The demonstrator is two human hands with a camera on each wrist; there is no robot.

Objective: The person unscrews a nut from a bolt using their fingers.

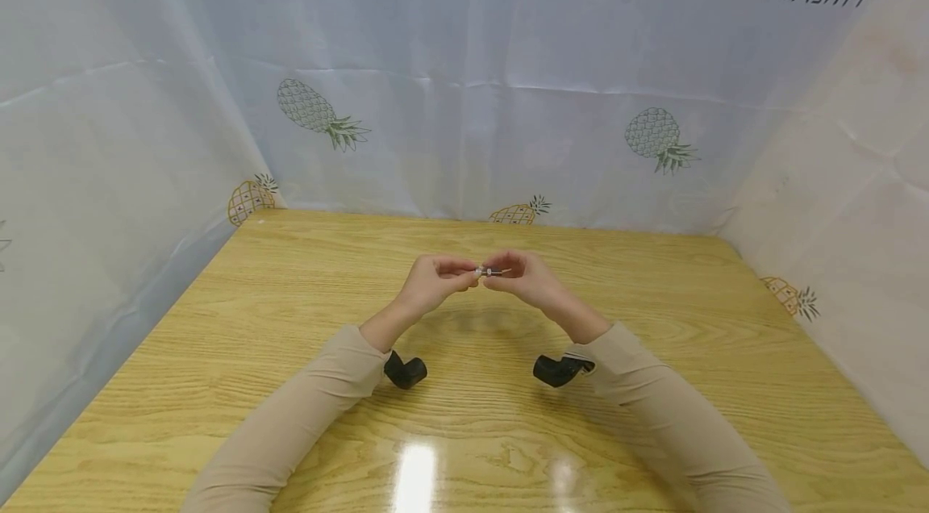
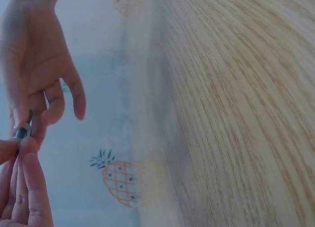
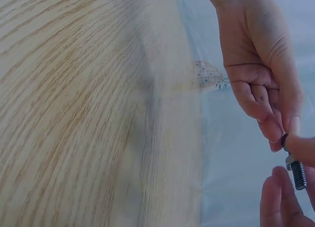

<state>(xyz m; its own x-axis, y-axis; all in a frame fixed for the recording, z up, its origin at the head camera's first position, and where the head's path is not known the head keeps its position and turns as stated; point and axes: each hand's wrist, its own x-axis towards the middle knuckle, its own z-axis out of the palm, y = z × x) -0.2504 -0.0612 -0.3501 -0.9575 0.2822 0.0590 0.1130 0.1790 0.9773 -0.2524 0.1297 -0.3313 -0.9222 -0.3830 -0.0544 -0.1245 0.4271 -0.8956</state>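
Close over the table, both hands meet fingertip to fingertip at a small metal bolt (image 1: pixel 497 273) with a hex nut (image 1: pixel 489 272) on it. My left hand (image 1: pixel 433 284) pinches one end of the bolt between thumb and fingers. Curled around the nut from the other side, my right hand (image 1: pixel 528 281) has its thumb and fingertips at it. The right wrist view shows the threaded shank (image 3: pixel 299 176) pointing towards the right palm, with the nut beside the fingertips. In the left wrist view, fingers partly cover the nut (image 2: pixel 22 132).
A wood-grain table (image 1: pixel 305 279) lies under the hands. White cloth with pineapple prints (image 1: pixel 464 142) rises behind it and along both sides. Black curved pieces (image 1: pixel 406 370) stick out at both sleeve cuffs, above the table.
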